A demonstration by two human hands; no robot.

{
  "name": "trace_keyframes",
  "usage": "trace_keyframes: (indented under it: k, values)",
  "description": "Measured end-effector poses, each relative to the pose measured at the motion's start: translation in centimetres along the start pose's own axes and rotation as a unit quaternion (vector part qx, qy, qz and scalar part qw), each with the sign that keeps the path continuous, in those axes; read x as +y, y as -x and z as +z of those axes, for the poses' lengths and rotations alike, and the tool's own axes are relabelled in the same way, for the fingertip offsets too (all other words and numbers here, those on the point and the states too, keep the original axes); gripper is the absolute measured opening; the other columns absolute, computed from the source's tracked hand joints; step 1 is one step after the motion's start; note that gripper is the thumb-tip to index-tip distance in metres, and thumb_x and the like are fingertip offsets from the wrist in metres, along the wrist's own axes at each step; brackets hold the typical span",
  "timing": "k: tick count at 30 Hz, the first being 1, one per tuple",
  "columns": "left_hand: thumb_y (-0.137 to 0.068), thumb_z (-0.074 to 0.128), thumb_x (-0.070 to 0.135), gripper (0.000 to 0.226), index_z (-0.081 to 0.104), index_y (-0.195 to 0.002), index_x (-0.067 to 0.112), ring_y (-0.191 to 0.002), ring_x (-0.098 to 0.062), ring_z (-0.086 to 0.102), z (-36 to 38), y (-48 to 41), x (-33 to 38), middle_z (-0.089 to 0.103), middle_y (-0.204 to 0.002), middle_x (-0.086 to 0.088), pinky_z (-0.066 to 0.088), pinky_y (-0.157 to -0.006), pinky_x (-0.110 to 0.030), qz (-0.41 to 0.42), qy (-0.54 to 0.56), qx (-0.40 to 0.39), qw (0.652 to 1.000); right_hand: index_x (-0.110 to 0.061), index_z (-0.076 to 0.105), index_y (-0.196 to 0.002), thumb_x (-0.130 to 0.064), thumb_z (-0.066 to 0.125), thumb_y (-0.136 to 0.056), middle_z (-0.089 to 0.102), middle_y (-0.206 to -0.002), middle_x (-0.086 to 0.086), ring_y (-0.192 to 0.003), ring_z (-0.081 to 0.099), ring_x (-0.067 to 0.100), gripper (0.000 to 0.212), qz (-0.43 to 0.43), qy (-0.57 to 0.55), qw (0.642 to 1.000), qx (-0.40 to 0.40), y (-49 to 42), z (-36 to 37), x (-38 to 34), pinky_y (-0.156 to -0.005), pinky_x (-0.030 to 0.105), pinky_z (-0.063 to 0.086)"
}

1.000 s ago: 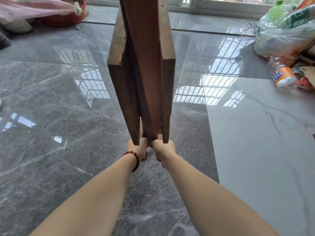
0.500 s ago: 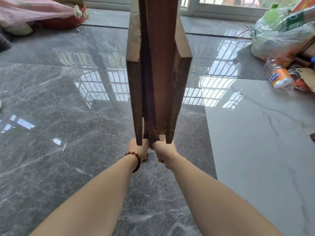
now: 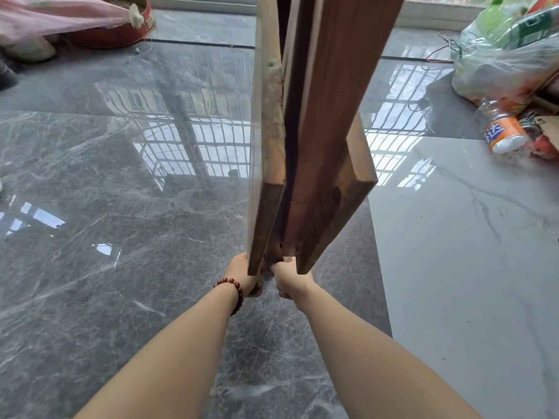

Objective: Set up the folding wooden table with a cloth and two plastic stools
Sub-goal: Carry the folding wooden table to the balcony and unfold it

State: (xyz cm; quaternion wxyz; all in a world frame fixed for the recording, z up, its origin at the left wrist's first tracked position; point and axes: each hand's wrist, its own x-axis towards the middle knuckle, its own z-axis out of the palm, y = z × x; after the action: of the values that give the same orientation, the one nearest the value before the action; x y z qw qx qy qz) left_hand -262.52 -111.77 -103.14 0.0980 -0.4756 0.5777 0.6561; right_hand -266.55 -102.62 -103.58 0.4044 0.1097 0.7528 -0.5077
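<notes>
**Bare forearms and a red bead bracelet**

Both forearms (image 3: pixel 181 358) are uncovered as far as can be seen. Just behind the left hand (image 3: pixel 242 272), the wrist wears a bracelet (image 3: pixel 235 290) of round, glossy dark-red beads strung in a single row. The beads look alike in size.

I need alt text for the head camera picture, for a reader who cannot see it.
Left hand and right hand grip the near end of a folded wooden table that rises out of frame over a glossy grey floor. A plastic bag and an orange-labelled bottle lie at far right.
</notes>
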Motion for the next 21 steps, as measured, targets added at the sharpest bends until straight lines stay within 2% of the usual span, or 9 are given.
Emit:
trace_keyframes:
  k: [4, 11, 13, 14, 15, 17, 18, 19, 21]
  values:
    - [-0.086, 0.045, -0.001, 0.032, 0.042, -0.057, 0.011, -0.029, -0.011, 0.035, -0.1, 0.3, 0.2, 0.04, -0.034, 0.004, 0.037, -0.041, -0.019, 0.011, -0.03, -0.008, 0.999, -0.021, 0.047, -0.062, -0.019, 0.052, -0.087, 0.041, -0.052, -0.002, -0.044, 0.034, 0.014, 0.026, -0.013, 0.004, 1.0, 0.013, 0.4, -0.2, -0.2, -0.042, 0.022, 0.029]
    - [-0.086, 0.044, 0.0, 0.029, 0.043, -0.059, 0.011, -0.028, -0.011, 0.034, 0.1, 0.5, 0.4, 0.038, -0.034, 0.003, 0.038, -0.04, -0.019, 0.002, -0.029, -0.02, 0.999, -0.022, 0.045, -0.073, -0.014, 0.05, -0.088, 0.04, -0.058, -0.002, -0.048, 0.035, 0.013, 0.018, -0.001, -0.026, 1.0, 0.007, 1.3, -0.6, -0.4, -0.044, 0.025, 0.03]
    - [-0.085, 0.045, 0.0, 0.025, 0.044, -0.062, 0.011, -0.032, -0.013, 0.035, 0.0, 0.4, 0.4, 0.038, -0.042, -0.001, 0.04, -0.045, -0.022, 0.004, -0.033, -0.03, 0.999, -0.024, 0.051, -0.088, -0.02, 0.048, -0.091, 0.045, -0.065, -0.003, -0.055, 0.045, 0.014, 0.005, 0.014, -0.028, 0.999, 0.023, 1.5, -0.3, -0.5, -0.049, 0.027, 0.043]
    - [-0.086, 0.045, 0.002, 0.024, 0.045, -0.064, 0.011, -0.035, -0.015, 0.036, -0.1, 0.4, 0.4, 0.039, -0.047, -0.003, 0.041, -0.049, -0.025, 0.006, -0.038, -0.037, 0.999, -0.024, 0.052, -0.097, -0.022, 0.048, -0.092, 0.047, -0.07, -0.003, -0.062, 0.051, 0.014, 0.007, 0.022, -0.037, 0.999, 0.034, 1.6, -0.2, -0.6, -0.057, 0.03, 0.049]
    - [-0.087, 0.047, 0.003, 0.023, 0.045, -0.065, 0.011, -0.039, -0.015, 0.038, -0.2, 0.3, 0.5, 0.041, -0.052, -0.005, 0.042, -0.051, -0.026, 0.007, -0.051, -0.045, 0.998, -0.024, 0.053, -0.104, -0.023, 0.047, -0.093, 0.048, -0.073, -0.004, -0.066, 0.054, 0.013, 0.013, 0.023, -0.043, 0.998, 0.043, 1.5, -0.2, -0.5, -0.063, 0.031, 0.051]
    - [-0.089, 0.052, 0.008, 0.019, 0.05, -0.071, 0.009, -0.048, -0.016, 0.045, -0.5, 0.4, 0.5, 0.047, -0.06, -0.007, 0.045, -0.054, -0.027, 0.019, -0.088, -0.051, 0.995, -0.019, 0.055, -0.12, -0.023, 0.048, -0.093, 0.049, -0.077, -0.005, -0.07, 0.054, 0.017, 0.028, 0.003, -0.031, 0.998, 0.062, 1.4, -0.2, -0.5, -0.064, 0.028, 0.048]
    - [-0.088, 0.057, 0.013, 0.011, 0.055, -0.08, 0.007, -0.055, -0.016, 0.05, -0.8, 0.6, 0.6, 0.054, -0.067, -0.008, 0.047, -0.056, -0.027, 0.031, -0.115, -0.053, 0.991, -0.017, 0.053, -0.126, -0.023, 0.048, -0.093, 0.048, -0.079, -0.005, -0.076, 0.053, 0.02, 0.034, -0.005, -0.029, 0.997, 0.071, 1.5, -0.2, -0.5, -0.069, 0.028, 0.048]
    - [-0.084, 0.064, 0.02, 0.018, 0.057, -0.094, 0.006, -0.063, -0.017, 0.056, -1.2, 1.0, 0.6, 0.06, -0.076, -0.007, 0.049, -0.057, -0.026, 0.049, -0.147, -0.053, 0.986, -0.016, 0.05, -0.131, -0.022, 0.048, -0.094, 0.046, -0.08, -0.005, -0.083, 0.053, 0.023, 0.038, -0.003, -0.027, 0.997, 0.076, 1.5, -0.3, -0.5, -0.074, 0.029, 0.047]
    - [-0.074, 0.075, 0.03, 0.05, 0.054, -0.116, 0.013, -0.077, -0.015, 0.064, -2.1, 1.6, 0.3, 0.065, -0.098, -0.005, 0.05, -0.056, -0.02, 0.079, -0.182, -0.052, 0.979, -0.011, 0.047, -0.134, -0.022, 0.048, -0.095, 0.048, -0.084, -0.002, -0.091, 0.054, 0.026, 0.041, 0.012, -0.011, 0.996, 0.086, 1.5, -0.3, -0.7, -0.08, 0.03, 0.046]
